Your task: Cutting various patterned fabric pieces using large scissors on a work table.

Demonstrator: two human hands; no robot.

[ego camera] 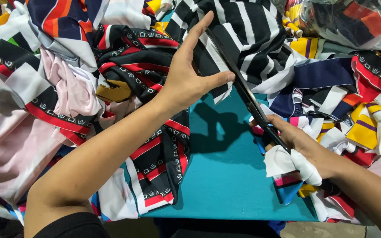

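Scraps of printed cloth crowd the teal table (225,176) on every side, leaving only a bare patch in the middle. To the left lies a pale pink piece (18,145), soft and crumpled, beside a black band with red and white edging and small white crown-like marks (155,163) that hangs down over the table's near edge. On the right sits a heap of yellow, purple, red and navy offcuts (367,119), and a clear plastic bag of more scraps (353,22) fills the far right corner.

The left hand (186,75) is spread flat and open, fingers straight, thumb out to the side, pressing on a black-and-white striped fabric (243,39) that drapes from the far heap onto the table. It grips nothing; the thumb tip touches the blade of the scissors (243,88).

Those scissors are long, dark and slim, running on a slant from the striped fabric's edge down to the right hand (300,150). The right hand is closed around the handles, which are wound in white cloth padding (292,167). Whether the blades are parted cannot be told. The striped fabric looks smooth and thin, folding in loose waves.
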